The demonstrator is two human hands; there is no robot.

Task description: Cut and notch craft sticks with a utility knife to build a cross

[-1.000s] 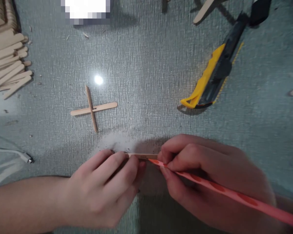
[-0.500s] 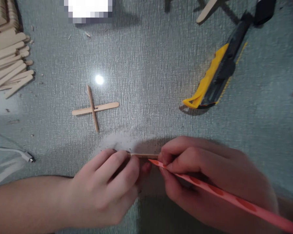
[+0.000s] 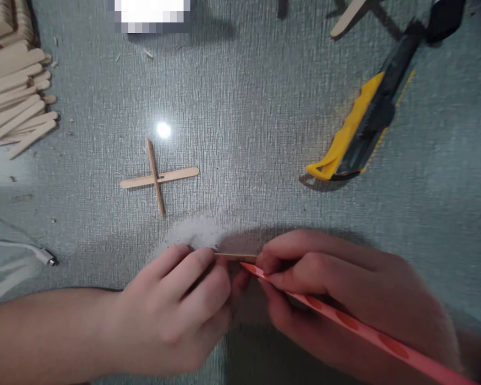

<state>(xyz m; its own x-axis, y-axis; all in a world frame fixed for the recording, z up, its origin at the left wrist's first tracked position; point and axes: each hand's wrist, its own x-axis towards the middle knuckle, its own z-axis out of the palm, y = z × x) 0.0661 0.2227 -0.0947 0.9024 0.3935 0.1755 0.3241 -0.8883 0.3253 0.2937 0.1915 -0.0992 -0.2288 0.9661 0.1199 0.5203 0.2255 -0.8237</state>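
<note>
My left hand (image 3: 188, 305) is closed on one end of a thin wooden craft stick (image 3: 237, 256), which is held edge-up above the table. In my right hand (image 3: 328, 299) is a pink pencil (image 3: 344, 320) with darker oval spots, gripped close to its point. The pencil's tip meets or nearly meets the stick, beside a small dark mark or notch on it. The fingertips of my right hand are also at the stick's right end. Beyond my hands lie two craft sticks joined as a cross (image 3: 178, 175).
A yellow and black utility knife (image 3: 361, 128) lies to the right. Piled craft sticks (image 3: 20, 101) fill the upper left, with a white cable (image 3: 36, 250) below them. Another stick (image 3: 350, 18) is at the top right. Wood shavings dot the textured table (image 3: 256, 133).
The pencil tip has shifted slightly left along the stick with my right hand. The whole view has moved a little, so the table things appear slightly to the right.
</note>
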